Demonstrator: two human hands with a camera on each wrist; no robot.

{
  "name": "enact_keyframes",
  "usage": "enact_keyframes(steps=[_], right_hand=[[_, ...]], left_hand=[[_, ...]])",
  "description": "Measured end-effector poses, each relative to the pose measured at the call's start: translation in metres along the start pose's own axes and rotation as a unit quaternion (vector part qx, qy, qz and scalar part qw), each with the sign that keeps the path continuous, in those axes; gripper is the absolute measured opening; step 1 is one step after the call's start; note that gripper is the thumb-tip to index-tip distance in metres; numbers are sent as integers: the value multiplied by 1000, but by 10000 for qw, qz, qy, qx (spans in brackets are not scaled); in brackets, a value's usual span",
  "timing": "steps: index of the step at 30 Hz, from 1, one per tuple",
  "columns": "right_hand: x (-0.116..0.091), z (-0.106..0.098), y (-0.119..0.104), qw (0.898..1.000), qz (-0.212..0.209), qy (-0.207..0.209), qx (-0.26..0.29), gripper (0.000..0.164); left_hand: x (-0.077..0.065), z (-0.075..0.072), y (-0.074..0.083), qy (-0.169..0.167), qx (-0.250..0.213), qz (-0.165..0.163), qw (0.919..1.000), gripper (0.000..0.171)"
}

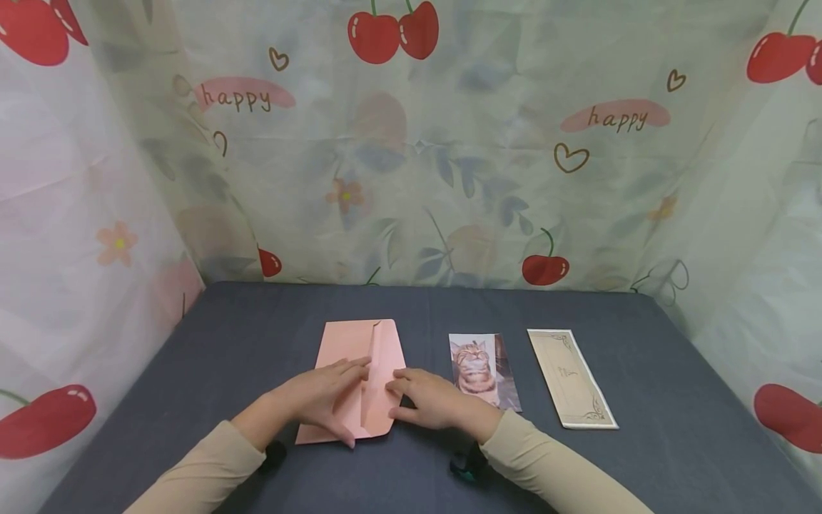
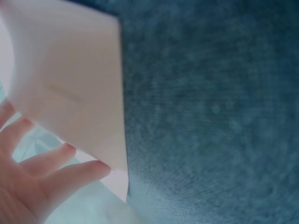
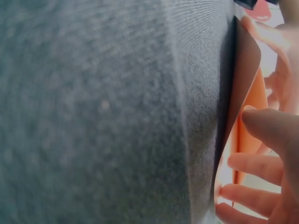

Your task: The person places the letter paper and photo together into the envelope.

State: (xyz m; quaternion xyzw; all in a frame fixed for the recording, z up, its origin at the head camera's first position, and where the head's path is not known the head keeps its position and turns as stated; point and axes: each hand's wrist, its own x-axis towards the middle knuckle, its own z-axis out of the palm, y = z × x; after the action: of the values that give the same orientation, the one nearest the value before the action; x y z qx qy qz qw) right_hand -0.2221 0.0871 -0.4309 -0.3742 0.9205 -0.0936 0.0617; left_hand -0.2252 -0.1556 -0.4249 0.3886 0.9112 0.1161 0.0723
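Observation:
A pink envelope [image 1: 343,343] lies on the dark cloth, its flap [image 1: 387,350] folded out to the right. Across its lower half rests my left hand [image 1: 324,395], fingers spread near the flap's crease and thumb by the bottom edge. From the other side, my right hand [image 1: 429,400] touches the flap's right edge with its fingertips, thumb near the lower corner. In the left wrist view, the left fingers [image 2: 51,163] lie along the envelope's edge. The right wrist view shows the thumb [image 3: 268,126] and fingers against the flap, the envelope's mouth slightly gaping.
Right of the envelope lies a cat photo [image 1: 474,364], partly behind the right hand. Farther right is a beige card [image 1: 570,378] with ornamental corners. A dark table cloth [image 1: 257,335] covers the surface; a cherry-print curtain [image 1: 417,200] surrounds it on three sides.

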Motion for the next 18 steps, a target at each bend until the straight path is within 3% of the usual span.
enact_keyframes(steps=[7,18], right_hand=[[-4,-3,6,9975,-184,574,362,40],[-20,-8,31,9845,-379,1418,962,33]], left_hand=[[1,1,0,-104,-92,-81,9999,98],[2,0,0,-273,-54,-198,9994,102]])
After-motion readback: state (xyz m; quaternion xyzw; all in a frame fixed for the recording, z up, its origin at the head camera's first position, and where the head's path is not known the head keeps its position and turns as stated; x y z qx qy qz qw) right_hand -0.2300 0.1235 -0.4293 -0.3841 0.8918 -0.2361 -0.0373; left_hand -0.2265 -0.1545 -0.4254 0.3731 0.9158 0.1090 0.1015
